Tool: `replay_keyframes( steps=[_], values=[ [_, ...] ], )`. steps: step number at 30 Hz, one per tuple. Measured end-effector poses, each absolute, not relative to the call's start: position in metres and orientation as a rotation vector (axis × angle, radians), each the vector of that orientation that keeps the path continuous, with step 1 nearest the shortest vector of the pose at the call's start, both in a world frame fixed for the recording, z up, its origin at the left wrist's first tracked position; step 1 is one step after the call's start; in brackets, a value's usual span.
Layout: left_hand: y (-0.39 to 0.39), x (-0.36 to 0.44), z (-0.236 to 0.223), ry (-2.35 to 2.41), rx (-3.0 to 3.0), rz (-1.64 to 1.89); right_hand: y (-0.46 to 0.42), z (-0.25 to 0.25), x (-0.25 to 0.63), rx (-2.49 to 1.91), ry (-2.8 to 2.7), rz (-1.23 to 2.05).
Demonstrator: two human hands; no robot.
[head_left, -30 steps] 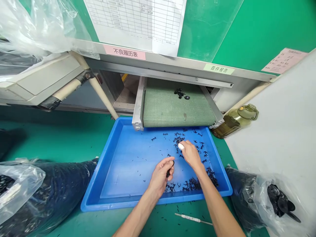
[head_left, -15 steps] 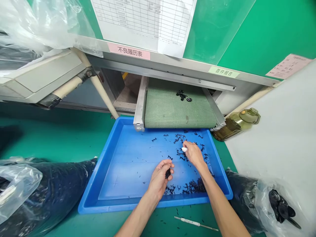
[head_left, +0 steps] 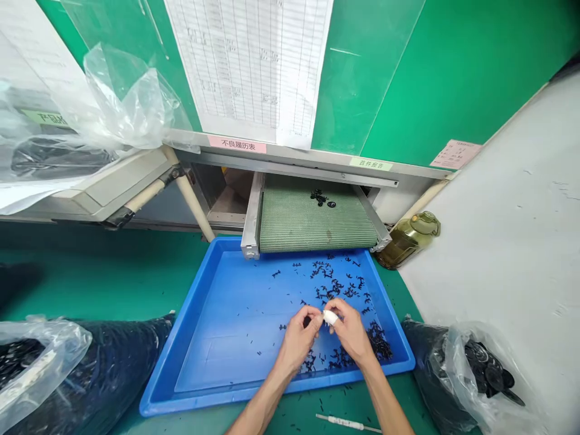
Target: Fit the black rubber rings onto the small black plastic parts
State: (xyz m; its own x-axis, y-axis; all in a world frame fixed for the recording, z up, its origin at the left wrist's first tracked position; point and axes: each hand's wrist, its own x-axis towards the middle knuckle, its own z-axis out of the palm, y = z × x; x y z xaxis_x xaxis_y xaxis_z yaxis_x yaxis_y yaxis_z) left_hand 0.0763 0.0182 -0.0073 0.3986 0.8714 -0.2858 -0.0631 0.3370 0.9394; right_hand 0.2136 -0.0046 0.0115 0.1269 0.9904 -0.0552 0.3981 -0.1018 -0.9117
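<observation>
My left hand [head_left: 296, 338] is closed over the blue tray [head_left: 194, 386], with a small black part [head_left: 307, 321] showing between its curled fingers. Its fingertips meet those of my right hand [head_left: 351, 332], which is pinched closed. A white covering [head_left: 330, 317], like a finger cot or tape, wraps a digit of the right hand. What lies between the right fingertips is too small to make out. Small black pieces [head_left: 335, 287] are scattered in the tray beyond my hands, and a denser heap [head_left: 378, 341] lies in its near right corner.
A green conveyor belt [head_left: 312, 226] carrying a few black parts [head_left: 319, 197] ends over the tray's far edge. Bags of black parts stand left [head_left: 113, 356] and right [head_left: 489, 368]. A bottle [head_left: 410, 238] leans by the wall; a thin white-handled tool [head_left: 344, 422] lies in front.
My right hand has come back from the scattered pieces toward me and met my left fingertips. The view has tilted up and shifted right.
</observation>
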Motion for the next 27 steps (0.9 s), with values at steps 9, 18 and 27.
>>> replay_keyframes(
  steps=[9, 18, 27],
  values=[
    [0.015, 0.078, -0.011, 0.936, 0.912, 0.701, -0.022, 0.005, 0.202, -1.761, -1.416, 0.820],
    [0.016, 0.066, -0.013, 0.920, 0.968, 0.612, -0.016, 0.023, 0.210, -1.619, -1.475, 1.103],
    [0.024, 0.064, 0.005, 0.781, 0.628, 0.667, 0.005, 0.031, 0.209, -1.636, -1.667, 1.121]
  ],
)
